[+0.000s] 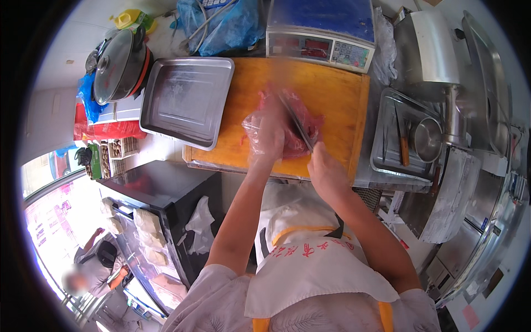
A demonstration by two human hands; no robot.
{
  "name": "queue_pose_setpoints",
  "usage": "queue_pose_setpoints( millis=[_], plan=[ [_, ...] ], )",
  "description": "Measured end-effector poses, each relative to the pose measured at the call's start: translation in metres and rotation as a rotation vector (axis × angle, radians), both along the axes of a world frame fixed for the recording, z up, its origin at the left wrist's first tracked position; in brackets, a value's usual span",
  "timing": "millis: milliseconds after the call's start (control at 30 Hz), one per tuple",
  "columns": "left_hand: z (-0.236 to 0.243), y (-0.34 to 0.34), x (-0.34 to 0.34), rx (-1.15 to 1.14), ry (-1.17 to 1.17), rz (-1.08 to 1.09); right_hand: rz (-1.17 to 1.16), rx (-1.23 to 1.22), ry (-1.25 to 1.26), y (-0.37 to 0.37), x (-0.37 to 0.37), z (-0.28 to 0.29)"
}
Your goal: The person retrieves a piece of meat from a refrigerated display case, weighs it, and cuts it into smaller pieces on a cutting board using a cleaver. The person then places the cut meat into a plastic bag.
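Gripping knife [297, 123], R hand [325, 169] points it fwd-left, long axis diag., w/ L hand [267, 133] on meat [294, 145], grip unclear.

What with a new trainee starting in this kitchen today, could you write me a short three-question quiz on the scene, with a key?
1. Multiple choice: what does the right hand hold?
A) a ladle
B) a knife
C) a brush

2. True or false: the pot with the glass lid stands to the right of the wooden board.

3. Short answer: what lies on the wooden board under the left hand?

Key:
1. B
2. False; the pot stands to the left of the board.
3. Red meat.
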State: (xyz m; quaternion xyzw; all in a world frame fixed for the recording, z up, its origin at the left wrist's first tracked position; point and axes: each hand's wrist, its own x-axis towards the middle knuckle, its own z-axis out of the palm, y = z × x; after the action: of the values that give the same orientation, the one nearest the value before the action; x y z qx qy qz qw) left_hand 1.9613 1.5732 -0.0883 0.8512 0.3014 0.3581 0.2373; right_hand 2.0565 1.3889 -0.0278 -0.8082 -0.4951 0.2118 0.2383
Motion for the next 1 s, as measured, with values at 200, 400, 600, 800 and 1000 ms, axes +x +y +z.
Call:
queue_pose_setpoints(
  millis=[200,400,600,800,1000],
  plan=[
    [-0.002,0.003,-0.002,-0.022,-0.059,-0.022,0.086,-0.142,-0.049,0.046,0.005,-0.015],
    [-0.011,0.007,-0.001,-0.005,0.223,0.043,0.002,-0.074,-0.007,0.05,0.004,-0.032],
    [-0.012,0.007,0.002,0.012,-0.032,0.011,-0.058,-0.315,0.081,-0.038,-0.015,-0.007],
    [-0.003,0.003,-0.008,0.078,0.009,0.035,-0.174,-0.454,0.218,-0.106,-0.014,0.014],
    [0.053,0.0,0.002,-0.167,0.294,0.043,-0.139,-0.224,0.147,-0.128,-0.005,0.016]
  ],
)
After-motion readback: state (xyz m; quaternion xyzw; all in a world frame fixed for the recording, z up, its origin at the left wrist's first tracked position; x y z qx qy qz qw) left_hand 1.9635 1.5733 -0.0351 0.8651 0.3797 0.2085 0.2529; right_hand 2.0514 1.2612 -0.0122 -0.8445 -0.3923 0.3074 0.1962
